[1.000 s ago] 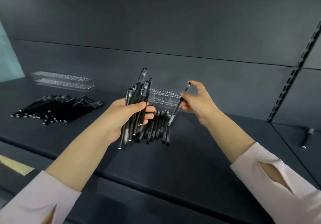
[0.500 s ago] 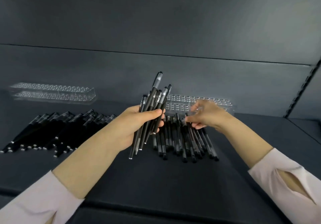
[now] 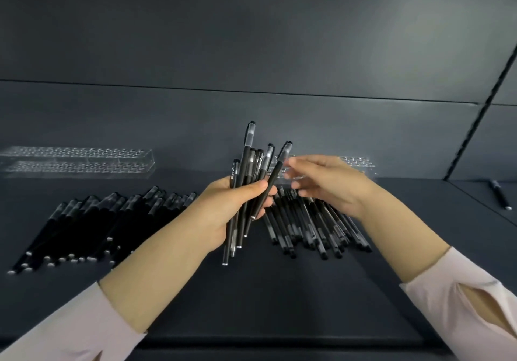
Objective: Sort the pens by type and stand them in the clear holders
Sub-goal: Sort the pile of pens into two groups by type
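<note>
Pale sleeves point(image 3: 61, 330) frame the bottom, both forearms reaching out over the dark shelf point(image 3: 279, 299). The left hand point(image 3: 223, 206) grips a bundle point(image 3: 246, 170) of black pens, fingers and thumb wrapped round the barrels, caps pointing up and fanned out. The right hand point(image 3: 335, 184) is just beside it, blurred, fingers loosely spread and holding nothing. Its fingertips sit right by the cap of the outermost pen, and I can't tell whether they touch. Under that hand, a loose pile point(image 3: 316, 229) of pens lies flat. To the left, a second pile point(image 3: 92, 220) lies in a neater row. Further back is a clear holder point(image 3: 78, 159) on the left. Another holder point(image 3: 355, 162) peeks out behind the right hand. One stray pen point(image 3: 500, 194) lies far right.
</note>
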`<action>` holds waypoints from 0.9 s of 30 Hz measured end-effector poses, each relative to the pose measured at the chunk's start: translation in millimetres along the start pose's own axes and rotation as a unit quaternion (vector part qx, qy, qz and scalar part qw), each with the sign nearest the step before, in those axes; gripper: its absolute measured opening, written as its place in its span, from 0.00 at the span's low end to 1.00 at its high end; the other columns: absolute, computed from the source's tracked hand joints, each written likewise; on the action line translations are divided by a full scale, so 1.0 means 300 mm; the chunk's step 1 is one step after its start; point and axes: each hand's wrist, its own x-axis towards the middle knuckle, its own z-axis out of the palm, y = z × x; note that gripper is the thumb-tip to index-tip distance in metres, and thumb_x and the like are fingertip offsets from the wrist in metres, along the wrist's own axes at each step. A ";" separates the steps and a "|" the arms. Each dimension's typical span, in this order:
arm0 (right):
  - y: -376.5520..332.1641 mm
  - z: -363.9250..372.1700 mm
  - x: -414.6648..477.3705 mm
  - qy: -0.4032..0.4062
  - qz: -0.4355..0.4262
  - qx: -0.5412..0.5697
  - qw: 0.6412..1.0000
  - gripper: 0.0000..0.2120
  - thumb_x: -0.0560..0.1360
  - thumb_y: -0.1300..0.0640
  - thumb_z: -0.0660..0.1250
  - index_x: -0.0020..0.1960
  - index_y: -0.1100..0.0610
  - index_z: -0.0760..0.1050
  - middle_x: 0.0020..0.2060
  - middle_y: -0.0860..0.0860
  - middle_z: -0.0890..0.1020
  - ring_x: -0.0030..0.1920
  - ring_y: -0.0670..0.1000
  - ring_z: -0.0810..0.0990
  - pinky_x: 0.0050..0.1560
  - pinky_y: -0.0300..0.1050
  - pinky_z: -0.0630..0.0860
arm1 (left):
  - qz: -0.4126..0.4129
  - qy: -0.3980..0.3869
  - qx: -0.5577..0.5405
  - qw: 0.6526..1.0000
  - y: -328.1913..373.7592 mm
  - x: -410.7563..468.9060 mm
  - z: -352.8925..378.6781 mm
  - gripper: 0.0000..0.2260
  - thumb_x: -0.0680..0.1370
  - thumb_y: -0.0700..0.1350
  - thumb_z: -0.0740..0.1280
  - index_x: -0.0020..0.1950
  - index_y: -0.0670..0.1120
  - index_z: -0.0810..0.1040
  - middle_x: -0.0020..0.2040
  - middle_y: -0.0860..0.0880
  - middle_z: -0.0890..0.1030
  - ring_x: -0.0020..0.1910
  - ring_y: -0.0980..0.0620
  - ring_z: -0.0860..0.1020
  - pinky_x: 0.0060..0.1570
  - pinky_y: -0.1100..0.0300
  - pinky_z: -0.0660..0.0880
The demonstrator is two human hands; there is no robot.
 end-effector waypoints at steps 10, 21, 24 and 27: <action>-0.039 0.329 0.092 0.049 -0.053 0.199 0.977 0.04 0.77 0.64 0.67 0.44 0.58 0.75 0.34 0.53 0.81 0.28 0.44 0.76 0.31 0.33 0.74 | 0.072 0.106 -0.002 0.992 0.068 -0.041 -0.208 0.06 0.80 0.40 0.67 0.54 0.38 0.79 0.42 0.45 0.87 0.38 0.52 0.85 0.32 0.64 0.79; -0.070 0.652 0.255 0.205 -0.084 0.156 0.963 0.16 0.77 0.64 0.65 0.61 0.49 0.69 0.37 0.51 0.76 0.30 0.46 0.73 0.35 0.38 0.73 | 0.005 0.066 -0.110 0.992 0.225 -0.023 -0.601 0.10 0.79 0.32 0.62 0.58 0.36 0.78 0.48 0.42 0.86 0.44 0.52 0.86 0.40 0.62 0.82; -0.061 0.709 0.268 0.157 -0.093 0.048 0.982 0.15 0.77 0.64 0.66 0.60 0.51 0.73 0.35 0.51 0.75 0.31 0.46 0.73 0.35 0.38 0.73 | 0.015 0.054 -0.126 0.990 0.214 -0.011 -0.684 0.10 0.79 0.32 0.65 0.58 0.36 0.79 0.49 0.43 0.86 0.46 0.50 0.85 0.39 0.61 0.82; -0.059 0.746 0.271 0.109 -0.103 -0.064 0.987 0.10 0.76 0.62 0.66 0.53 0.48 0.77 0.36 0.51 0.77 0.32 0.44 0.75 0.34 0.34 0.73 | 0.017 0.013 -0.126 0.992 0.199 -0.005 -0.744 0.10 0.78 0.35 0.67 0.59 0.37 0.80 0.52 0.46 0.86 0.51 0.50 0.84 0.43 0.61 0.82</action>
